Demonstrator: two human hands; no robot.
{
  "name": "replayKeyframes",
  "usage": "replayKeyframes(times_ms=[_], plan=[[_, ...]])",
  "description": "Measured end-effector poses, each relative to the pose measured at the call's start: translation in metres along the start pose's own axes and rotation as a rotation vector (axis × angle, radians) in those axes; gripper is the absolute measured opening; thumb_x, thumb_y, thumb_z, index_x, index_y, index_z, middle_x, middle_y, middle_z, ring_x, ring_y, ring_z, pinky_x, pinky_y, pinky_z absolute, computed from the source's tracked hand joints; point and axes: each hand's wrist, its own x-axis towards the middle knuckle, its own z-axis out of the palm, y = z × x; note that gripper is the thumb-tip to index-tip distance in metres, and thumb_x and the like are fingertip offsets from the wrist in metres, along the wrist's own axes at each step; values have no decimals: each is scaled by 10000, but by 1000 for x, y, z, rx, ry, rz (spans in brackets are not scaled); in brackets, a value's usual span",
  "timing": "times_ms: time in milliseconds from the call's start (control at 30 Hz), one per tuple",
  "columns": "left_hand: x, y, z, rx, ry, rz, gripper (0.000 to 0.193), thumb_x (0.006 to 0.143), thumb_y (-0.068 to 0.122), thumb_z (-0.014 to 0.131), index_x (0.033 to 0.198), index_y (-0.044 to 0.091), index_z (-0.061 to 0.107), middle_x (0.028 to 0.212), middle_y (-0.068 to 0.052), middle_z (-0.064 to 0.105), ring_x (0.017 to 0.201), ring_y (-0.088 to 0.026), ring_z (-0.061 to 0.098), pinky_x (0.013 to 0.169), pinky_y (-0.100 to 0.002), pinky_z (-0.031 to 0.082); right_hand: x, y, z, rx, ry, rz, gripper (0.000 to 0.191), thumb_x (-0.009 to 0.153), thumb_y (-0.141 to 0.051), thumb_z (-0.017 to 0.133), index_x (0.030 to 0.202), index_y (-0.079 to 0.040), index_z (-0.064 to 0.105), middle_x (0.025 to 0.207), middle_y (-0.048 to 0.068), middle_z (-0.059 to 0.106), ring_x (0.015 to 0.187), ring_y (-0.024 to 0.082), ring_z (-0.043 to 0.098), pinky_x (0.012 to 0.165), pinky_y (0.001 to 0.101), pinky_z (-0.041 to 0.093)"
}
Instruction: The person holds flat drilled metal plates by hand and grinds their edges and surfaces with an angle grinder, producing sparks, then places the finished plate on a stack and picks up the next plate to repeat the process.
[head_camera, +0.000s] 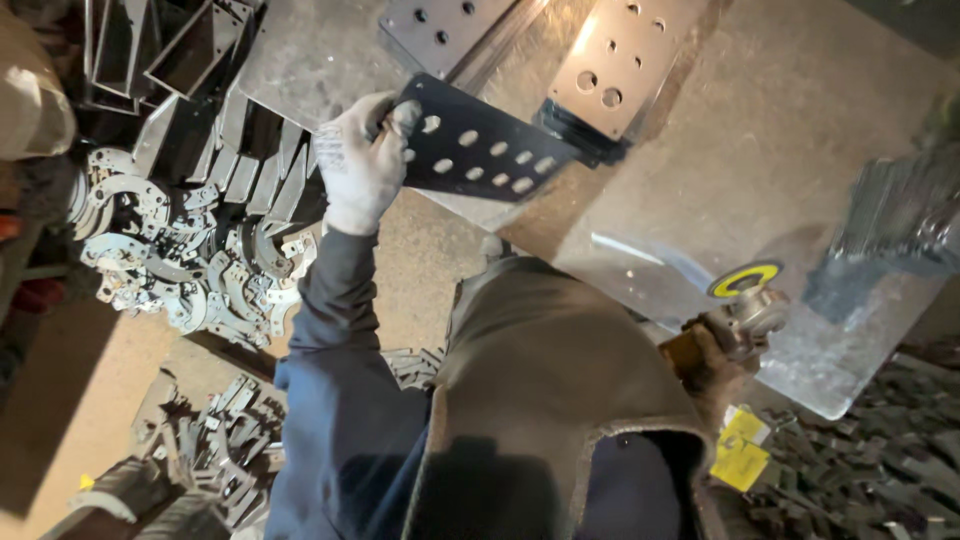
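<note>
Overhead, the left hand (362, 165), in a pale knit glove, was closed around one end of a dark perforated plate (480, 152), fingers curled over its near corner at the upper middle of the frame. The plate jutted out to the right, tilted, its far end hanging just short of a lighter drilled bracket (620, 62) that lay on the steel table (780, 130); I could not tell whether the two touched.

The right hand (715, 365), in a brown work glove at the lower right, was wrapped tight on an angle grinder (750, 305), its disc with a yellow centre sitting above the table's near edge. That edge ran on a slant from the middle of the frame down toward the lower right, and the grinder sat right at it (little margin there). Between the grinder and the dark plate the tabletop showed a broad bare stretch of scuffed metal, the roomiest patch in sight.

A stack of grey flat parts (900, 220) crowded the table's right side, near the grinder but apart from it. Another drilled plate (445, 28) lay at the top centre, close behind the held plate.

Off the table things were tighter. A heap of curved metal cut-outs (190, 255) filled the left of the frame, just beside the person's blue sleeve (335, 340), with more scrap pieces (220, 430) at the lower left. A strip of bare tan floor (70, 390) ran between the two piles.
</note>
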Motion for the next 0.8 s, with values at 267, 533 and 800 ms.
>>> replayKeyframes(times_ms=[267,533,800], plan=[[-71,-43,104,-837,-214,-820,290,980,206,749,1201,27,699,1044,-46,725,913,-133,666,814,-288,551,-8,10,-38,-49,11,-12,241,860,-72,764,1067,28,690,1035,79,663,923,197,657,830,333,566],[-124,-7,143,-1350,-401,-1057,304,984,123,668,1281,62,636,1147,-45,726,1033,-166,695,940,-343,591,-14,8,-56,-64,48,18,272,851,-24,750,1107,20,672,1034,93,677,937,200,675,866,323,570],[-158,17,187,-1028,-244,-1156,186,1000,139,702,1125,4,723,1009,-70,745,868,-166,685,768,-362,580,-23,-18,-46,34,39,7,415,821,-5,758,1196,-25,582,1037,71,642,918,192,662,842,321,569]])
